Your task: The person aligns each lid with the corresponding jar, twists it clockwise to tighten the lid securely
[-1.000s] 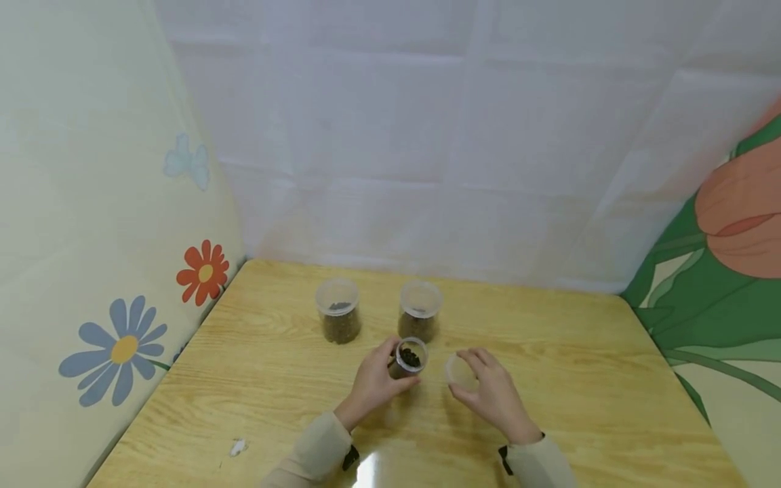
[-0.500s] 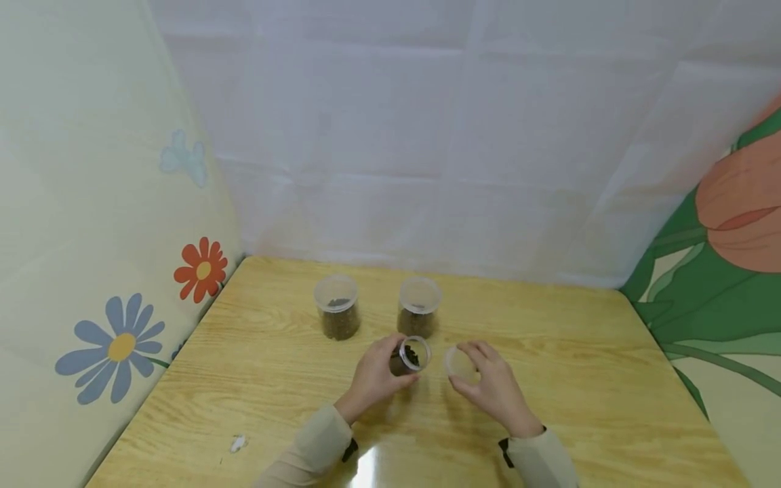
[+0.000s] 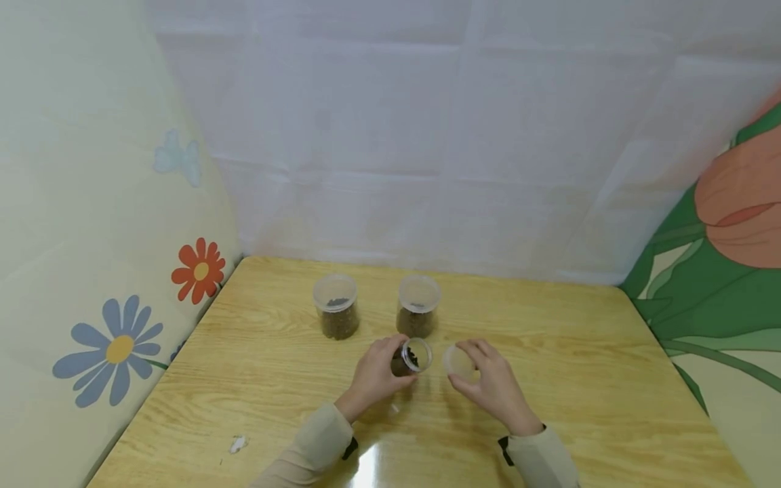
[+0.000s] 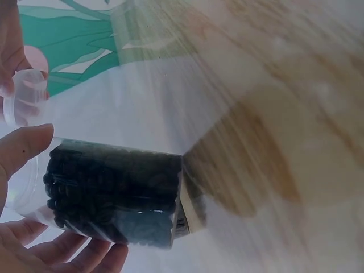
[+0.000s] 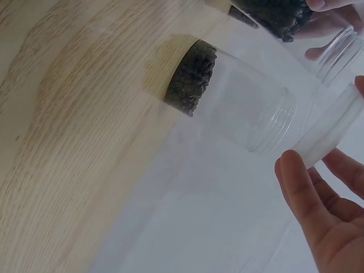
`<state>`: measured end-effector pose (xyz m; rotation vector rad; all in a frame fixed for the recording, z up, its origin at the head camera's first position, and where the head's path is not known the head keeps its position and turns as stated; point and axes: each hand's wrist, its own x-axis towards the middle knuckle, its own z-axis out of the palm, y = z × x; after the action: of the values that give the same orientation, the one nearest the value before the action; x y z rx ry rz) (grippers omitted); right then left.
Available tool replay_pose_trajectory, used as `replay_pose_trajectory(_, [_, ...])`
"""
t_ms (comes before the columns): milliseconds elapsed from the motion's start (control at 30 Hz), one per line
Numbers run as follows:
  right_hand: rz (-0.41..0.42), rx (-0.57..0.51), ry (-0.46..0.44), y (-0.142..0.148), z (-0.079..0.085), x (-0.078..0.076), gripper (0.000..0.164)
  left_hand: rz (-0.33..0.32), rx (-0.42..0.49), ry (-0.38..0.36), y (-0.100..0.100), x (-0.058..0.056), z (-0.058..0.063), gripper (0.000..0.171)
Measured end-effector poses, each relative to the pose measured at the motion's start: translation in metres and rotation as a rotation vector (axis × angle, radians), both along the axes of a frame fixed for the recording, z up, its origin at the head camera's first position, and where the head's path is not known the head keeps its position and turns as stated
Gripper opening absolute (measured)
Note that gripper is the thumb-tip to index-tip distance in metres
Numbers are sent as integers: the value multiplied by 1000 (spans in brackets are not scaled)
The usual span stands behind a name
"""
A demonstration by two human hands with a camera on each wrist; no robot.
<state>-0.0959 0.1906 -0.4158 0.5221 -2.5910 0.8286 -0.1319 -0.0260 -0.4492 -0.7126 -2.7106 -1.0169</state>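
Note:
My left hand (image 3: 378,374) grips a clear plastic jar (image 4: 114,190) partly filled with small dark bean-like pieces. Its open mouth tips toward the right in the head view, and the pieces lie against the lower side. Thumb and fingers wrap the jar near its mouth in the left wrist view. Just to the right, my right hand (image 3: 493,390) pinches a round translucent lid (image 5: 333,125) by its edge, apart from the jar. Close behind the held jar stands a second clear jar (image 3: 417,313) with a shallower dark fill; its threaded rim (image 5: 278,122) shows in the right wrist view.
Another clear jar (image 3: 337,315) with dark contents stands upright to the left at the back. A small white scrap or mark (image 3: 238,444) lies on the wooden table (image 3: 586,366) at front left. White cloth (image 3: 390,149) hangs behind, with flowered panels at both sides.
The held jar has tilted further, its mouth turning to the right and the dark pieces shifting inside. The lid and right hand have hardly moved.

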Motion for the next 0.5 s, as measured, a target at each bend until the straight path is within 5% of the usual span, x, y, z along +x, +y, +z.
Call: replay_pose_trajectory(500, [95,-46,18,-7,4,-4,51,-2,-33,-20,2,1,1,64])
